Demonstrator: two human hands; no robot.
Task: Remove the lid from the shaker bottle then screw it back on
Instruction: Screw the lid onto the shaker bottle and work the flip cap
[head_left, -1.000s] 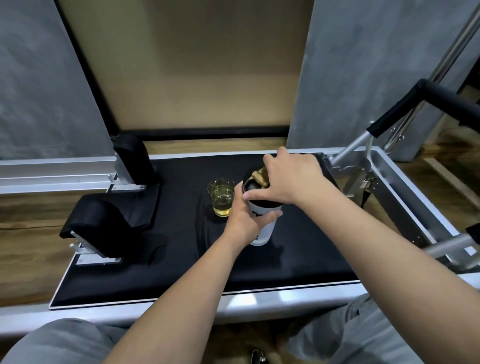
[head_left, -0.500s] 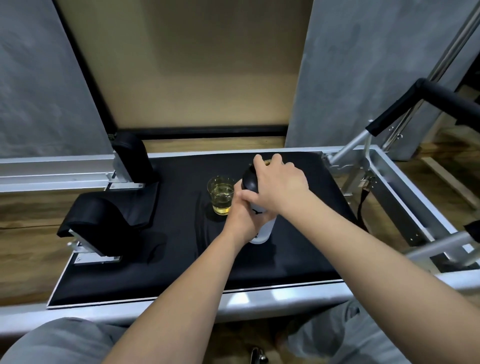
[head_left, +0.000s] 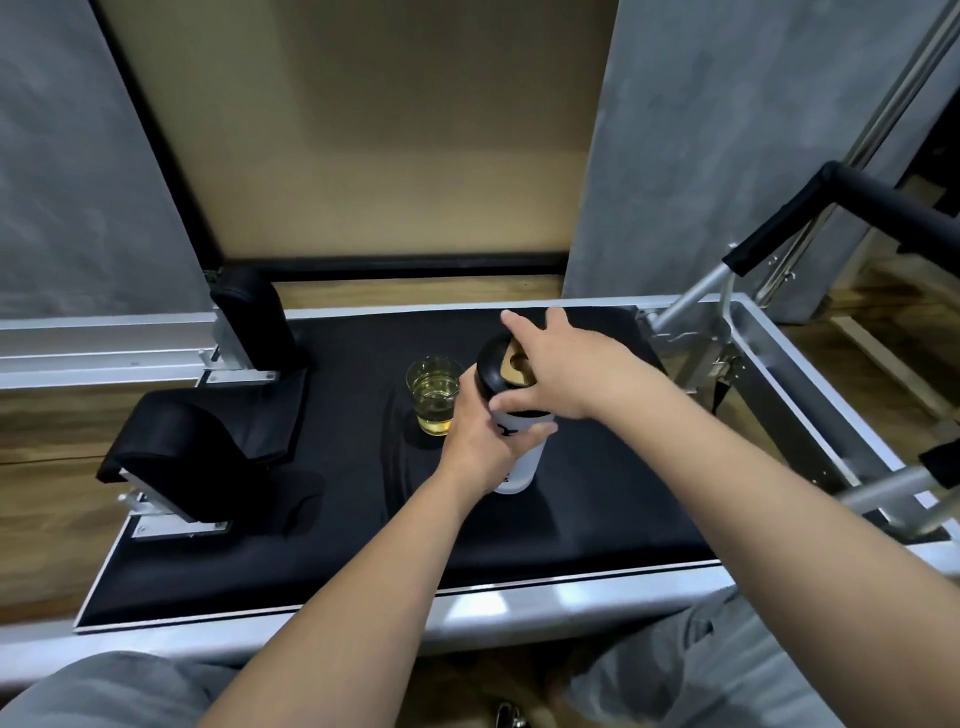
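Note:
A white shaker bottle (head_left: 522, 467) stands upright on the black padded platform (head_left: 597, 509). My left hand (head_left: 480, 441) is wrapped around its body from the left. On top sits its black lid (head_left: 493, 371) with a tan cap part showing. My right hand (head_left: 563, 369) lies over the lid from the right, thumb against the lid's lower rim, fingers spread across the top. Much of the lid is hidden under that hand.
A clear glass (head_left: 435, 394) of yellowish liquid stands just left of the bottle, close to my left hand. Black shoulder pads (head_left: 171, 457) rise at the platform's left. A metal frame with a padded bar (head_left: 779, 234) is on the right.
My right hand has turned on the lid: the fingers, closed tight over it half a second ago, are now spread wider and the tan cap part shows again. The bottle stays put.

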